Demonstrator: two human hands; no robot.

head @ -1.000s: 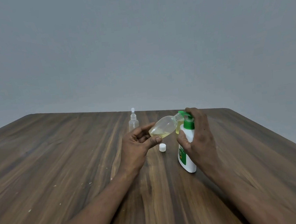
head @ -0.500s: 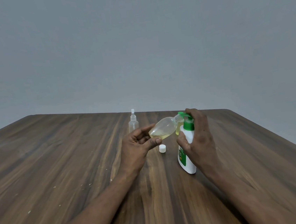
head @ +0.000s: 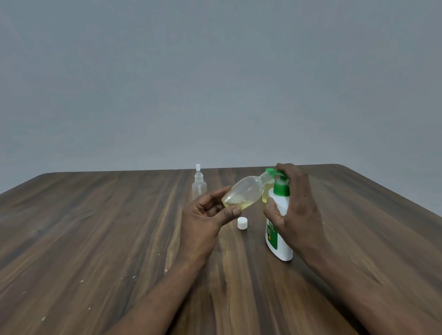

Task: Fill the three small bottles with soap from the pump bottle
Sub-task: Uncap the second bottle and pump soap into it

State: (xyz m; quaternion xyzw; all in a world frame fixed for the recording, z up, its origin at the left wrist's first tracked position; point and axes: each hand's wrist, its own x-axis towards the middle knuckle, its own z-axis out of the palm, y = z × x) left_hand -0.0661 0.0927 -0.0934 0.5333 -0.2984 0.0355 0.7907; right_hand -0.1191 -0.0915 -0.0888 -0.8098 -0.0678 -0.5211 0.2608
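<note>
Pump bottle (head: 277, 243) gripped by right hand (head: 297, 208), small bottle (head: 241, 193) pinched in left hand (head: 204, 223), near far table edge (head: 133, 170)

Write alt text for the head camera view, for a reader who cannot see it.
A person's left hand holds a small clear bottle, part full of yellowish liquid, tilted to the green nozzle of a white pump bottle gripped by the right hand. A white cap lies on the wooden table between the hands; a clear spray bottle stands behind.
</note>
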